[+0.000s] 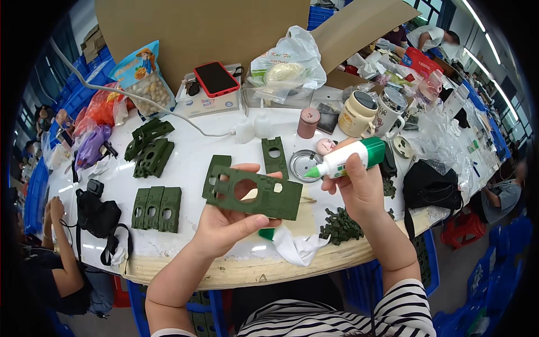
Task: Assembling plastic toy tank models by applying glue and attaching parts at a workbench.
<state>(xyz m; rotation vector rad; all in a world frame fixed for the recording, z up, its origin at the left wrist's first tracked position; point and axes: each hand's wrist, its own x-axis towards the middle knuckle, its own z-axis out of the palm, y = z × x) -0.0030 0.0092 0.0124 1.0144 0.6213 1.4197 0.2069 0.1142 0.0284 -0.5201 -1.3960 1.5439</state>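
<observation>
My left hand (222,231) grips a dark green plastic toy tank hull (275,199), tilted above the table, a large round hole facing up. In my right hand (362,194) is a white glue bottle (341,162) with a green base; its green nozzle points left, just above the hull's right end and apart from it. Two similar hull pieces lie behind my left hand, one flat piece (274,159) and one partly hidden piece (215,171). A pile of small dark green parts (341,226) lies below my right hand. Near my left thumb rests a white cloth (300,244).
More green hulls stand in a row (156,209) and a stack (152,157) on the left. Behind are a round metal tin (306,165), a pink can (308,122), mugs (357,114) and a red-cased phone (216,78). A black bag (429,188) sits right.
</observation>
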